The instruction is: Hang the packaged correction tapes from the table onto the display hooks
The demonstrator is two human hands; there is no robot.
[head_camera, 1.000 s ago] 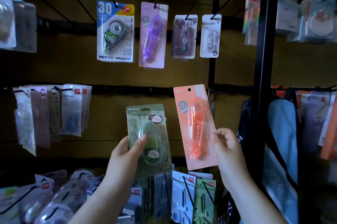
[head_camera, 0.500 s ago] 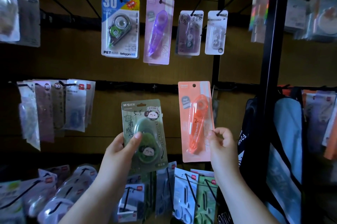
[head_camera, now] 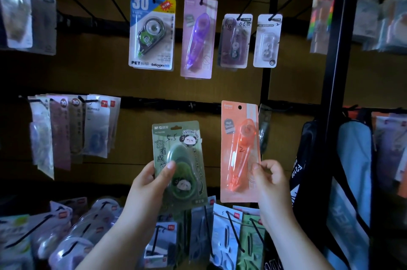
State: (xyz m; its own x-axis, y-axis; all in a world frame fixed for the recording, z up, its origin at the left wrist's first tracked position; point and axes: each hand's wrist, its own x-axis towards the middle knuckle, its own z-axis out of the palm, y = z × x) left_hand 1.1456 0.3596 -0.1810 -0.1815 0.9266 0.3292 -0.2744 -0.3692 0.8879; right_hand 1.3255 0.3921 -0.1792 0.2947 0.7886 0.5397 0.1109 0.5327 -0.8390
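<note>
The left hand (head_camera: 149, 186) grips a green carded correction tape pack with a panda print (head_camera: 179, 164) by its lower left corner, with the thumb pressed on the clear blister. The pack leans slightly left and sits below the black horizontal rail (head_camera: 167, 102), much as it did half a second ago.

The right hand (head_camera: 271, 179) pinches the lower right edge of a long orange carded pack holding an orange pen-shaped correction tape (head_camera: 240, 151) between thumb and curled fingers. A second ago this pack leaned with its top to the left. Now it stands nearly upright and has shifted a little to the right. Its punched hole is level with the rail but not on any hook. Just behind its right edge hangs a dark clear-fronted pack (head_camera: 264, 129).

On the black wire hooks above hang a blue and white carded tape dispenser pack (head_camera: 152, 32), a purple pen-shaped tape pack (head_camera: 198, 37) and two small pale packs (head_camera: 235, 41), all unmoved. More packs hang at the left (head_camera: 72, 129) and lie on hooks below the hands (head_camera: 229, 239). A blue fabric bag (head_camera: 352, 181) hangs at the right, beside a black metal post (head_camera: 339, 71).
</note>
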